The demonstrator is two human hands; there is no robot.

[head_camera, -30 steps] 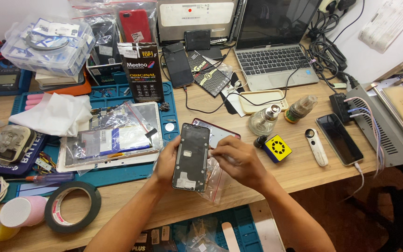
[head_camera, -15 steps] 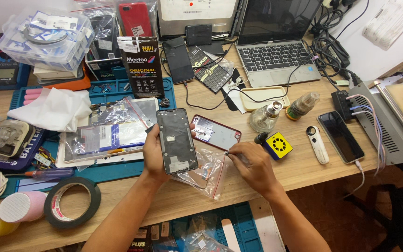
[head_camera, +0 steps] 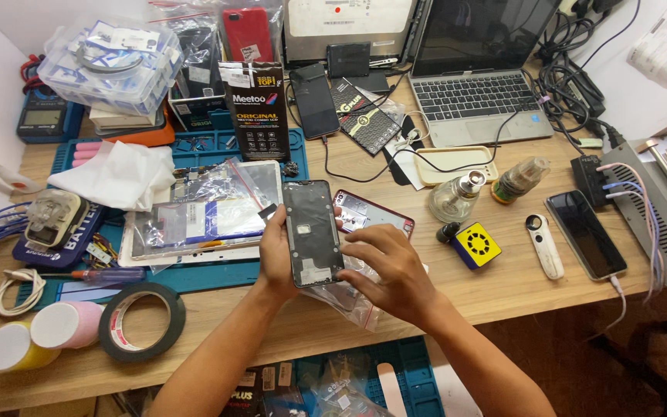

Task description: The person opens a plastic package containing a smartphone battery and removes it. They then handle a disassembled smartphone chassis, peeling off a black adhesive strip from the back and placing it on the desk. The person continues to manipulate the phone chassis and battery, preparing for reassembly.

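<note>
Cluttered desk (head_camera: pixel 519 297): left hand (head_camera: pixel 275 259) grips phone frame (head_camera: pixel 312 232); right hand (head_camera: pixel 387 270) apparently touching it.

Both forearms are extended from the lower edge of the view and are angled toward each other, so that the 2 hands meet near the centre. The left hand (head_camera: pixel 275 255) is held with the palm turned toward the right, its fingers curled in a closed grip and the thumb laid along the near edge. The right hand (head_camera: pixel 389 270) is presented back-up, with the fingers bent and the fingertips directed toward the left hand.
</note>
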